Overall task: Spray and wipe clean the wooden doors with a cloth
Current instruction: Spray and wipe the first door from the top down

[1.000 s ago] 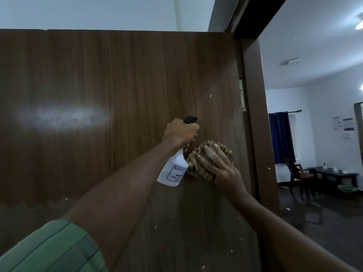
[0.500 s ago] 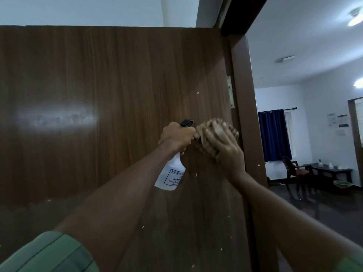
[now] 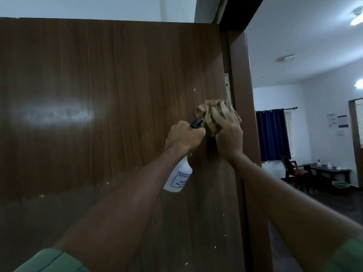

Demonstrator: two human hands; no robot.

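Wooden door, cloth pressed near its hinge edge

Wooden door [image 3: 117, 95] fills the view. Right hand [image 3: 227, 132] — arm stretched up — presses a bunched tan cloth [image 3: 208, 112] against it. Left hand [image 3: 184, 138] grips the spray bottle [image 3: 178, 179], just beside.

doors 1 [image 3: 110, 107] | cloths 1 [image 3: 208, 112] | spray bottles 1 [image 3: 179, 178] | chairs 1 [image 3: 292, 169]

The spray bottle [image 3: 178, 178] label reads "KISSAN", the rest illegible.

small items [image 3: 328, 165] on dark table [image 3: 334, 172]
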